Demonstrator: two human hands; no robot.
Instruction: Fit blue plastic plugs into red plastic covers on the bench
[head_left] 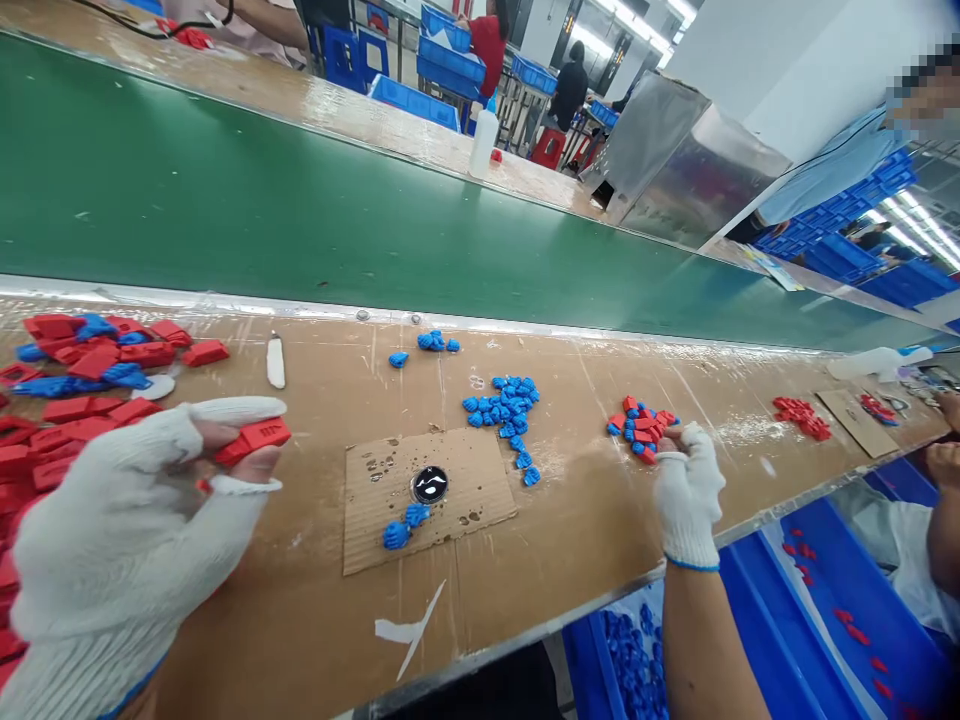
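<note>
My left hand, in a white knit glove with bare fingertips, pinches a red plastic block with raised marks on its side. Beneath and behind that hand spreads a large heap of similar red blocks, with some blue pieces among its far part. Over to the right, my gloved right hand has its fingers closed at the near edge of a small pile of red and blue pieces. Whether a piece sits between those fingertips is hidden. Small blue fist-shaped pieces lie clustered between the hands.
A cardboard sheet carries a small dish of dark liquid and two blue pieces. A white-handled tool lies farther back. The green belt runs behind. Blue bins stand below the front edge, near a co-worker's arm.
</note>
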